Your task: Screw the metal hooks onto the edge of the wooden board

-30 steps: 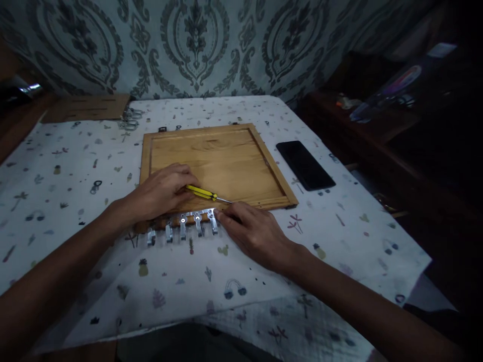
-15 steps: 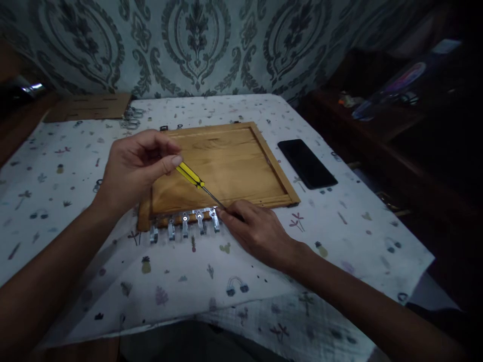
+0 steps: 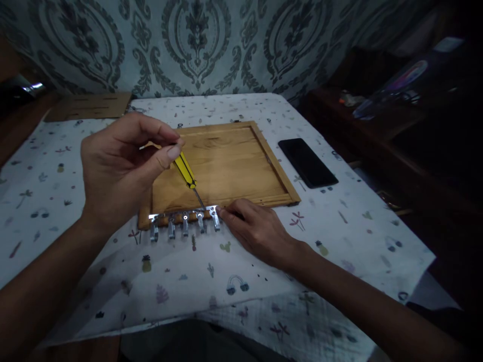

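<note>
One printed cloth (image 3: 184, 271) bears the panel (image 3: 226, 166), patterned wall (image 3: 241, 50) behind.

Yellow screwdriver (image 3: 184, 171) in left hand (image 3: 116, 168) (angled down to metal hook rail (image 3: 185, 219))

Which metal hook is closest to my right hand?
The rightmost hook: your right hand is just beside it, while the other four hooks sit farther left.

Bare hands (image 3: 260, 232), bare forearms (image 3: 335, 284), dark clothing (image 3: 181, 343) at lap
</note>
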Available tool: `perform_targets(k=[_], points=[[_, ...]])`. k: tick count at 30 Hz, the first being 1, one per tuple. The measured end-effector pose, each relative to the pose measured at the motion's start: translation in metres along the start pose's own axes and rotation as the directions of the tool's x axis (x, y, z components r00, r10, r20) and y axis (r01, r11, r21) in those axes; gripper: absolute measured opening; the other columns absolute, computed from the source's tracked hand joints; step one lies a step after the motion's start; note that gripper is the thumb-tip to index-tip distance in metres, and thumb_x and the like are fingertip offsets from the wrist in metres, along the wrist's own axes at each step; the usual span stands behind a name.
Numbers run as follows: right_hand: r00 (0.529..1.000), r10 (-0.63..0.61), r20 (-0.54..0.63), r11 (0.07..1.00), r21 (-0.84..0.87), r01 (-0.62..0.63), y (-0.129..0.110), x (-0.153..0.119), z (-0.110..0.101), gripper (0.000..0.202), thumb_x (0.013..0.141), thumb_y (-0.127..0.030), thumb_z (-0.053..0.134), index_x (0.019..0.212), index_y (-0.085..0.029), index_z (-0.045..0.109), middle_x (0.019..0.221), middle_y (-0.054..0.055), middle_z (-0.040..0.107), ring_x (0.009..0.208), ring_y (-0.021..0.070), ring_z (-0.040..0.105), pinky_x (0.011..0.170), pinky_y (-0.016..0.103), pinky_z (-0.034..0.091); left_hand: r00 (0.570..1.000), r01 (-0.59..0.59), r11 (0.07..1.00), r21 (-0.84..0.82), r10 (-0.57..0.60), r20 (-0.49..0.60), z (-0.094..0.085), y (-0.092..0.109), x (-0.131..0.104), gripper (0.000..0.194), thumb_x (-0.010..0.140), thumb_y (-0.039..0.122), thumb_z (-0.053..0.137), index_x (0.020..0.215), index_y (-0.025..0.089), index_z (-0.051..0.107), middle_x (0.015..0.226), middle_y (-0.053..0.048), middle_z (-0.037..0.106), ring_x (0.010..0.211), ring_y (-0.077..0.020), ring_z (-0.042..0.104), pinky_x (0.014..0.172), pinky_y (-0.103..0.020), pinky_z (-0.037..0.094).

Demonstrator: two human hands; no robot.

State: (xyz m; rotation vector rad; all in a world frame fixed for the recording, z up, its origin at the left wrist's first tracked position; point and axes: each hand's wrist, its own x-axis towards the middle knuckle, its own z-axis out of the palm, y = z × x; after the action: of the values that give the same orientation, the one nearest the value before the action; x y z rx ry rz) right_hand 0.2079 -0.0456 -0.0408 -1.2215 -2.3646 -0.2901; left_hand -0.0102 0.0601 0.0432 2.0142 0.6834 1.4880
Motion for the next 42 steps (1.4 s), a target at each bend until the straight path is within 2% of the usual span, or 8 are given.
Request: perform_targets(k=[7,18,24,26,29,34,37,42], points=[[1.000,-0.005,0.016,1.000,0.001,0.005,0.001,-0.001,-0.001,0.022,0.101,-0.016,0.046,0.101,-0.012,0.067,0.085,0.006,0.064,0.073,0.0146,0.053,0.059,0.027,0.039,1.000,-0.016,0.999,0.038,0.017,-0.025,0.005,0.004,-0.003,0.012,0.081,0.017,0.078,0.089,0.025,0.075,0.085,0.000,0.071,0.083,-0.0174,0.066,0.071,-0.034,0.056],[1.000,-0.001,0.004,1.000,-0.006,0.001,0.000,0.000,-0.001,0.023,0.101,-0.017,0.045,0.102,-0.011,0.067,0.083,0.005,0.063,0.071,0.0139,0.052,0.058,0.026,0.039,0.993,-0.115,0.989,0.093,0.115,0.003,0.011,0.006,-0.004,0.021,0.081,0.012,0.074,0.093,0.029,0.077,0.083,0.000,0.071,0.079,-0.0176,0.067,0.067,-0.033,0.061],[1.000,-0.006,-0.003,1.000,-0.010,0.006,0.001,-0.002,0.000,0.023,0.101,-0.015,0.045,0.103,-0.011,0.067,0.082,0.006,0.063,0.071,0.0140,0.052,0.057,0.027,0.040,0.986,-0.163,0.982,0.092,0.161,0.034,0.010,0.005,-0.002,0.019,0.078,0.009,0.076,0.091,0.022,0.076,0.083,0.000,0.072,0.078,-0.0147,0.067,0.069,-0.028,0.059],[1.000,-0.007,-0.002,1.000,-0.015,0.007,0.001,-0.002,0.000,0.023,0.101,-0.015,0.045,0.106,-0.011,0.066,0.082,0.006,0.063,0.071,0.0140,0.052,0.056,0.027,0.039,0.996,-0.084,0.995,0.044,0.084,0.023,0.013,0.009,-0.003,0.017,0.079,0.009,0.075,0.089,0.021,0.075,0.084,0.000,0.072,0.080,-0.0137,0.066,0.074,-0.027,0.058],[1.000,-0.008,-0.011,1.000,-0.015,0.008,0.001,-0.001,0.000,0.024,0.101,-0.015,0.044,0.105,-0.012,0.067,0.081,0.006,0.063,0.071,0.0143,0.053,0.056,0.027,0.039,0.992,0.127,0.980,-0.154,-0.122,0.037,0.022,0.013,-0.006,0.013,0.082,0.012,0.072,0.090,0.023,0.074,0.087,0.000,0.071,0.086,-0.0143,0.066,0.082,-0.029,0.055],[1.000,-0.017,-0.023,1.000,-0.004,0.017,0.001,0.000,0.001,0.026,0.101,-0.015,0.041,0.102,-0.011,0.067,0.082,0.006,0.064,0.072,0.0152,0.053,0.056,0.027,0.039,0.911,0.406,0.779,-0.479,-0.387,0.142,0.047,0.019,-0.005,0.022,0.090,0.014,0.051,0.082,0.022,0.071,0.070,-0.001,0.056,0.069,-0.0140,0.055,0.076,-0.030,0.052],[0.999,-0.016,-0.033,1.000,-0.006,0.016,0.001,-0.001,0.002,0.025,0.101,-0.015,0.041,0.104,-0.011,0.066,0.079,0.005,0.062,0.070,0.0152,0.052,0.056,0.028,0.037,0.884,0.454,0.709,-0.539,-0.435,0.172,0.058,0.024,0.000,0.019,0.087,0.015,0.052,0.076,0.021,0.067,0.059,0.002,0.042,0.056,-0.0123,0.042,0.065,-0.028,0.046],[0.998,-0.024,-0.052,1.000,-0.011,0.023,0.002,-0.001,0.004,0.021,0.100,-0.014,0.046,0.103,-0.011,0.066,0.082,0.005,0.064,0.073,0.0158,0.054,0.057,0.029,0.038,0.891,0.450,0.721,-0.526,-0.401,0.213,0.071,0.032,0.005,0.019,0.090,0.023,0.054,0.072,0.021,0.061,0.050,0.006,0.031,0.043,-0.0096,0.024,0.045,-0.027,0.024]])
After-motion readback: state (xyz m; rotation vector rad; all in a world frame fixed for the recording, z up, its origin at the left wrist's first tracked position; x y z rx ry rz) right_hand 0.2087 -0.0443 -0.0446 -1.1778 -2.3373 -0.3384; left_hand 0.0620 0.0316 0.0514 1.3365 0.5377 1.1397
